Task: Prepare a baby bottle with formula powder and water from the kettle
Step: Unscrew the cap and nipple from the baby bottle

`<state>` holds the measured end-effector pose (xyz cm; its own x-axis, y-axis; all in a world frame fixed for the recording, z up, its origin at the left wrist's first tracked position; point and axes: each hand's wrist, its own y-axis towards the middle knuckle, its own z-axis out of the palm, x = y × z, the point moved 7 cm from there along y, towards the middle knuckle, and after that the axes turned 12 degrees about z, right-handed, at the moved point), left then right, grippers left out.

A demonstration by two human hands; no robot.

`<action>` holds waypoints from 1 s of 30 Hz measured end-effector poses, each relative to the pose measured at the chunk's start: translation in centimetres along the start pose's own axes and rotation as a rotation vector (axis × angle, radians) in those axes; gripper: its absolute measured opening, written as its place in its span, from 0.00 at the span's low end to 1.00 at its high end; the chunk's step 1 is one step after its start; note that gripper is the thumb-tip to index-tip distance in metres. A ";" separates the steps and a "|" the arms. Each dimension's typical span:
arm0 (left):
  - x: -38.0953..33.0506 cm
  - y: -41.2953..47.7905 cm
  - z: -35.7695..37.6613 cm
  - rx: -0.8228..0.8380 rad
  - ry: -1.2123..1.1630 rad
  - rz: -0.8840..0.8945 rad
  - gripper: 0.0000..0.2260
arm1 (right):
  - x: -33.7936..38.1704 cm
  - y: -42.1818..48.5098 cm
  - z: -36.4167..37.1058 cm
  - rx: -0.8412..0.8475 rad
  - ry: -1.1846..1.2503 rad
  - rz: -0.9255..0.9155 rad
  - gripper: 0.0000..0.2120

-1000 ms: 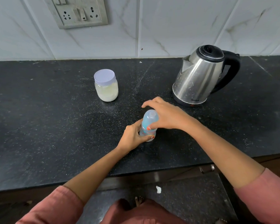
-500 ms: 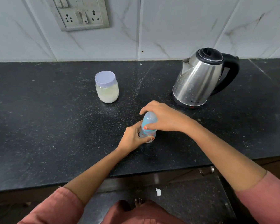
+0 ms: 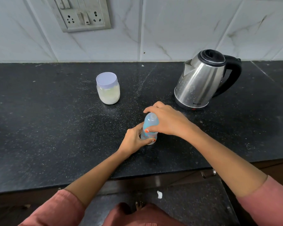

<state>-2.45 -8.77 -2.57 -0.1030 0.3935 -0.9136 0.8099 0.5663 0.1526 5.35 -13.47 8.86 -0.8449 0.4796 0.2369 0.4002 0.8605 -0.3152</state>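
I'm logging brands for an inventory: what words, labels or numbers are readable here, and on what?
Kettle: one small dark brand word low on its steel side, too blurred to read.
Baby bottle: coloured print on its side, no letters legible.
Jar: no label visible.
Socket panel: no readable marking.

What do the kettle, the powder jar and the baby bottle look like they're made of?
Kettle: shiny stainless steel body, judging by its streaky reflections; black lid and handle look like plastic.
Powder jar: see-through, glass or plastic, hard to tell; its pale matte lid looks plastic.
Baby bottle: translucent bluish plastic, probably, since it looks cloudy rather than glassy.
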 end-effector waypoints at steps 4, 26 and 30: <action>0.1 -0.1 0.1 -0.002 -0.021 0.005 0.26 | 0.4 -0.2 -0.1 -0.043 -0.025 0.006 0.22; 0.1 0.0 0.0 -0.009 -0.009 0.011 0.24 | 0.5 0.0 0.2 0.042 0.046 0.021 0.28; 0.2 -0.1 0.0 -0.006 -0.025 0.010 0.27 | 0.5 -0.1 -0.2 0.005 0.020 0.041 0.24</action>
<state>-2.50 -8.76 -2.77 -0.0798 0.3809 -0.9212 0.8077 0.5663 0.1641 4.97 -13.25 9.21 -0.8204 0.5179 0.2424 0.4325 0.8393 -0.3295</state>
